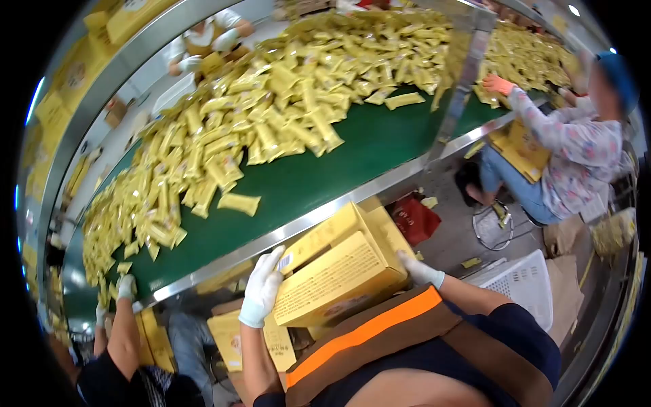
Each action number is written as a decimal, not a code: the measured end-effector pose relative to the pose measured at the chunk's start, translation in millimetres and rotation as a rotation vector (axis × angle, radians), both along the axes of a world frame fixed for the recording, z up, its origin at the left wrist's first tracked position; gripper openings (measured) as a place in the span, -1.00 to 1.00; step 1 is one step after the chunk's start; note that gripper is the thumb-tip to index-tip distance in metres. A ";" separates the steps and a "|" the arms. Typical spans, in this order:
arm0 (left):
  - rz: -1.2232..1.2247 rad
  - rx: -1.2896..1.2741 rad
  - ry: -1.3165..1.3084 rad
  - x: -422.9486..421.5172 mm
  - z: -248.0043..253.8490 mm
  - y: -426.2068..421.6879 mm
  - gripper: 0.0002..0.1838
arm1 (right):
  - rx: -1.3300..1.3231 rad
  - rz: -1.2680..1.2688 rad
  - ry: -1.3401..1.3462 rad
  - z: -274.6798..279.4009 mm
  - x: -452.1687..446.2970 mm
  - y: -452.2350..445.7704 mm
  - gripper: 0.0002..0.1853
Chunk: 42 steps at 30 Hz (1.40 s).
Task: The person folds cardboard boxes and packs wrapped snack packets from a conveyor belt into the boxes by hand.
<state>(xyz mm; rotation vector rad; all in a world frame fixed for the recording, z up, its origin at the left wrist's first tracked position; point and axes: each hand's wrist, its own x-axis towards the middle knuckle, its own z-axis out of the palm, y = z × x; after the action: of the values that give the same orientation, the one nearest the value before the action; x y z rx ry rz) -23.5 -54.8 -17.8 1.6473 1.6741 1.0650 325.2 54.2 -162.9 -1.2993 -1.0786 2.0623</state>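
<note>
A yellow cardboard carton [342,277] with printed text on its side is between my two gloved hands, in front of my body and close to the belt's metal edge. Its top flaps stand partly raised. My left hand [263,288], in a white glove, grips the carton's left end, with the thumb along the upper edge. At the right end, my right hand [421,270] holds the carton, its fingers partly hidden behind the cardboard. What lies inside the carton cannot be made out from here.
A green conveyor belt [298,190] carries a heap of yellow wrapped packets [271,115] beyond a metal rail [224,261]. Co-workers sit at right, lower left and across the belt. A white plastic basket [525,288] and a red bag [413,220] lie at right.
</note>
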 end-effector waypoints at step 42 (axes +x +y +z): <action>0.774 0.206 0.376 -125.4 -100.5 127.3 -0.18 | 0.825 -0.021 -0.164 148.1 -171.8 400.2 -0.37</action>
<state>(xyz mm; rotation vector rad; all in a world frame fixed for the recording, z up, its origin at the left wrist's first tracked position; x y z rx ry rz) -148.9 72.5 -118.3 1.3865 2.6511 1.3609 153.4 454.4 -14.8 -1.0251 -1.7199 1.2479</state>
